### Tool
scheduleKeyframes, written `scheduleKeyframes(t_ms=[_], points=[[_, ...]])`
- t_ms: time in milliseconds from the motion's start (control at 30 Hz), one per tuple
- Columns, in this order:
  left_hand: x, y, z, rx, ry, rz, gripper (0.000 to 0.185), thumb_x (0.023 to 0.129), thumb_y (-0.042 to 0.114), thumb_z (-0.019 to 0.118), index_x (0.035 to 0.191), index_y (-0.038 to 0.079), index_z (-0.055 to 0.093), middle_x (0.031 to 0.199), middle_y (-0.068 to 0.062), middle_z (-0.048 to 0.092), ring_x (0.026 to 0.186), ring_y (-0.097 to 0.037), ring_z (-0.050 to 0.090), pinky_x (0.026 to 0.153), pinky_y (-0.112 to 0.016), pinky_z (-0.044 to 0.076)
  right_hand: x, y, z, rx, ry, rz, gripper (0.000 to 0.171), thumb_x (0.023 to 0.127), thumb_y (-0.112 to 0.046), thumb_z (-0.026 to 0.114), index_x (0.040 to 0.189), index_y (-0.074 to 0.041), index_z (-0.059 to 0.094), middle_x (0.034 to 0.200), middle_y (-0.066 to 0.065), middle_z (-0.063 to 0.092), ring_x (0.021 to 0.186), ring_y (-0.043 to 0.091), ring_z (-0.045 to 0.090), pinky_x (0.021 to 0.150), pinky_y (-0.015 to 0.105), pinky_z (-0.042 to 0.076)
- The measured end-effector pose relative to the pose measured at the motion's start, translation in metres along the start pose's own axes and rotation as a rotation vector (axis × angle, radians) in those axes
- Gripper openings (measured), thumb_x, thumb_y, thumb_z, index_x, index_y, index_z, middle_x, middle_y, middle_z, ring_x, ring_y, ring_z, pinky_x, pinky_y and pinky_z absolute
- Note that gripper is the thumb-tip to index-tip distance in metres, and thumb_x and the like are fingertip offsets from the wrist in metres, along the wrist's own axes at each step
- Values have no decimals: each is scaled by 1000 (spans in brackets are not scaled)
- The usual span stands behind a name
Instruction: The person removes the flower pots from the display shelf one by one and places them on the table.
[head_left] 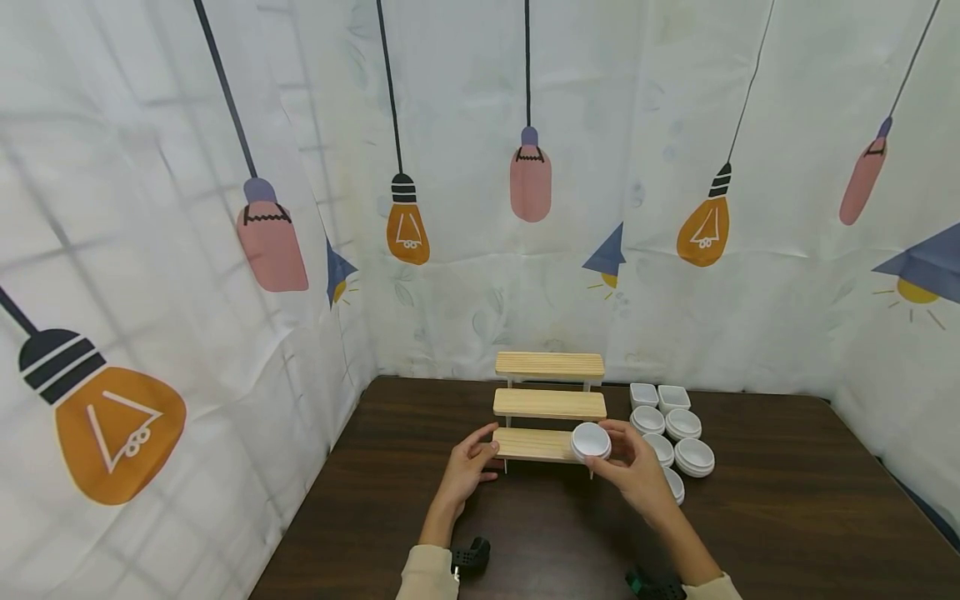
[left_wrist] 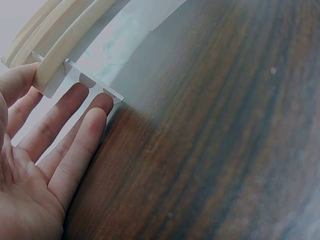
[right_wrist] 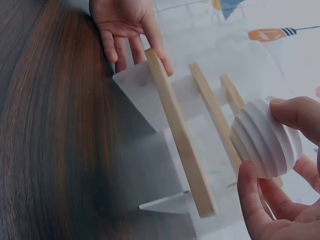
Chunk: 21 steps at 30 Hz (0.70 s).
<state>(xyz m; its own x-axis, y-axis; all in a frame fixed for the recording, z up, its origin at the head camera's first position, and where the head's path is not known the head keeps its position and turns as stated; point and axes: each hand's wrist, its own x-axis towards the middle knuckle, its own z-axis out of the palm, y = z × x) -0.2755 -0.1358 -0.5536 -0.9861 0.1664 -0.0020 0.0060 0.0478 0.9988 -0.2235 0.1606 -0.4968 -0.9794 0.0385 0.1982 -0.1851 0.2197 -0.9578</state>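
A three-step wooden shelf [head_left: 550,404] on white side panels stands mid-table. My left hand [head_left: 491,450] rests at the left end of its lowest step [left_wrist: 52,55]: the thumb touches the slat's end and the straight fingers [left_wrist: 75,145] lie beside the white side panel [left_wrist: 107,92]. My right hand [head_left: 611,450] grips a small round white ribbed bowl [head_left: 591,440] at the right end of the lowest step. In the right wrist view the bowl [right_wrist: 260,135] is tilted on its side between thumb and fingers, just off the slats [right_wrist: 180,135]; the left hand [right_wrist: 135,45] shows at the shelf's far end.
Several more white dishes [head_left: 678,437], round and square, are grouped right of the shelf. The dark wooden table [head_left: 787,500] is enclosed by a white printed backdrop behind and on both sides. A black wrist camera [head_left: 471,557] sits on each forearm.
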Motion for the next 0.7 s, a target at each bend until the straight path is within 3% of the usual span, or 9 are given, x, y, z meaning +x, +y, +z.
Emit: scheduleKeyframes(t_ms=[333, 700], points=[[0, 0, 1, 4, 11, 8, 53, 104, 31, 61, 152, 13, 50, 127, -20, 69, 114, -27, 67, 80, -37, 62, -4, 5, -14, -18, 13, -16, 58, 82, -9, 86, 132, -4, 58, 122, 19, 64, 96, 6, 61, 79, 19, 56], [0, 0, 0, 6, 10, 8, 53, 103, 34, 62, 152, 16, 50, 129, -18, 69, 123, -30, 62, 82, -38, 62, -9, 7, -29, -44, 40, -8, 58, 83, -9, 85, 134, -2, 58, 126, 15, 60, 100, 10, 61, 80, 21, 54]])
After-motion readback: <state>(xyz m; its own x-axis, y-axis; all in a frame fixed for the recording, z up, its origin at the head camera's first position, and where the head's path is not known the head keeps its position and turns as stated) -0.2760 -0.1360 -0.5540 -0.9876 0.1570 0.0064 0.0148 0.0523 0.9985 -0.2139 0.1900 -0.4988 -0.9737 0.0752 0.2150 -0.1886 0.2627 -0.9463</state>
